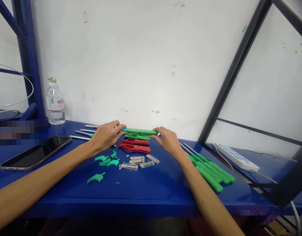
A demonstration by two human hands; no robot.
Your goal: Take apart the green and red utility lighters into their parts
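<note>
Level above the blue table (155, 186), a green long-nosed lighter (141, 131) is held between both hands. My left hand (108, 134) pinches its left end, and my right hand (168, 141) pinches the right end. Just below it lie open green handle shells (137, 136). Nearer to me are red handle shells (134, 148) and several clear fuel tanks (130, 166). Small green triggers (96, 177) are scattered toward the left. Several metal tubes (79, 137) lie behind my left hand. By my right forearm rests a pile of green lighters (210, 170) with metal tubes.
A black phone (37, 152) lies at the left, with a water bottle (55, 105) behind it. A white power strip (236, 157) with cables sits on the right. The white wall (141, 65) rises behind the table, and a dark slanted post (229, 82) stands right.
</note>
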